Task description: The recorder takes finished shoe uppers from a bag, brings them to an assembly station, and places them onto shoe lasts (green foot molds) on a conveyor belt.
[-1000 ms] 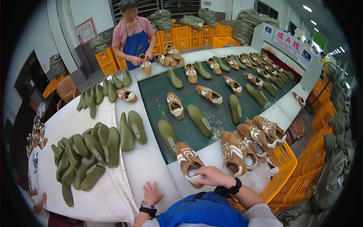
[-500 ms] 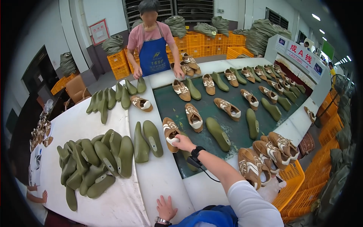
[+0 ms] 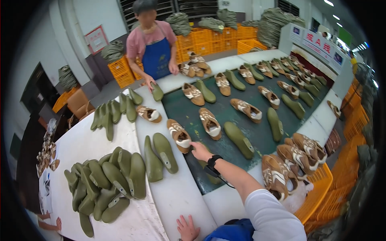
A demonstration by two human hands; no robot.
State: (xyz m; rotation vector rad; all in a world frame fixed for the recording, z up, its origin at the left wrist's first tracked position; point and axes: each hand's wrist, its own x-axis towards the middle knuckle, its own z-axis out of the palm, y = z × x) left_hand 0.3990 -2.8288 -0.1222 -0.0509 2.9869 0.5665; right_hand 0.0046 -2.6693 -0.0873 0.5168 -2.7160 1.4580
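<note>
My left hand (image 3: 187,228) lies flat with spread fingers on the white table border (image 3: 181,197) at the near edge. Out over the green belt (image 3: 185,160) reaches my right hand (image 3: 201,152), its fingers stretched toward the white heel of a brown-and-white sneaker (image 3: 177,132). The fingertips appear to touch or nearly touch that heel; nothing shows in the grasp. Partly beneath my right hand and wrist lies a green shoe last (image 3: 211,174). Two more green lasts (image 3: 165,152) rest on the white border left of the sneaker.
A heap of green lasts (image 3: 106,180) covers part of the white cloth (image 3: 136,217). Opposite, a co-worker in a blue apron (image 3: 157,60) touches a last (image 3: 157,93). Sneakers and lasts stand in rows along the belt. At right, several sneakers (image 3: 277,172) sit by an orange crate (image 3: 317,193).
My right hand has drawn back from its grip on the sneaker's heel, moving slightly right. My left hand stays flat on the table. The co-worker's hand at the last has shifted. The view has turned slightly.
</note>
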